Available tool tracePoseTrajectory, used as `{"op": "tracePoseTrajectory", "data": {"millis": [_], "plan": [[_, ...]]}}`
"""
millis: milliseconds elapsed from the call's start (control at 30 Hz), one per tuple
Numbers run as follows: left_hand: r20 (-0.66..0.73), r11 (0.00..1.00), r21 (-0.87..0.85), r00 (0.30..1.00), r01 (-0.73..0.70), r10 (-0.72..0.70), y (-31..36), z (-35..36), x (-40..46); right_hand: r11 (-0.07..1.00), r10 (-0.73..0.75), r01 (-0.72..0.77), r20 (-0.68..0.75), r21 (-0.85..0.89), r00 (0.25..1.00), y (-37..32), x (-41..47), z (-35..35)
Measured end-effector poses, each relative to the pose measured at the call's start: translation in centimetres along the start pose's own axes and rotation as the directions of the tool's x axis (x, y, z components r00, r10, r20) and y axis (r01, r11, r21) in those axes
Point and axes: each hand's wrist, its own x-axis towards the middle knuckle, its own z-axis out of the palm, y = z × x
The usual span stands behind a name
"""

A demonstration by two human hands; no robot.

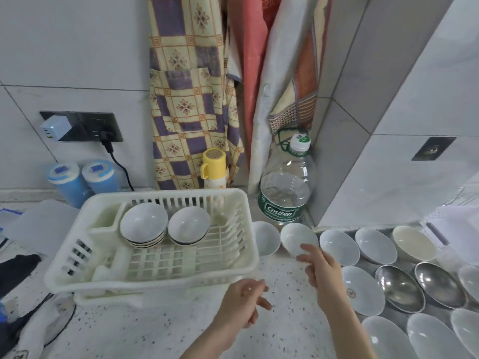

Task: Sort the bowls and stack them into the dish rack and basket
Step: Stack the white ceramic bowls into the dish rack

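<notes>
step: picking next bowl | right hand (320, 265) fingers pinching white bowl (298, 238) rim, centre-right | left hand (246, 301) loosely curled, empty | next: lift into dish rack (233, 270) stack

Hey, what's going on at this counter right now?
A person is sorting bowls into a white dish rack, which already holds two stacks of white bowls. The right hand grips a white bowl on the counter; the left hand hovers empty. Many bowls, white and metal, wait at right.
</notes>
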Motion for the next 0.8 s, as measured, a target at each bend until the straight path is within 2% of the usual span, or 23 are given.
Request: {"op": "tracePoseTrajectory", "data": {"millis": [133, 233, 467, 633, 800], "plan": [[-0.042, 0.980, -0.096, 0.983, 0.174, -0.179, 0.3, 5.1, 4.5, 0.956, 0.295, -0.294, 0.038, -0.021, 0.955, 2.9, 3.6, -2.6], [-0.114, 0.953, -0.226, 0.966, 0.201, -0.231, 0.3, 7.5, 8.3, 0.917, 0.399, -0.399, 0.069, -0.017, 0.914, 4.0, 5.6, -3.0], [-0.324, 0.847, -0.521, 0.893, 0.107, -0.312, -0.3, 8.5, 14.4, 0.890, 0.455, -0.452, 0.061, -0.056, 0.889, 4.4, 9.1, -2.3], [-0.430, 0.848, -0.529, 0.848, 0.042, -0.310, -0.9, 8.3, 15.8, 0.896, 0.444, -0.442, 0.038, -0.039, 0.895, 5.0, 10.2, -2.1], [-0.437, 0.795, -0.607, 0.844, -0.020, -0.312, -0.6, 8.5, 15.5, 0.901, 0.434, -0.434, -0.038, 0.010, 0.900, 5.0, 10.0, -2.0]]}}
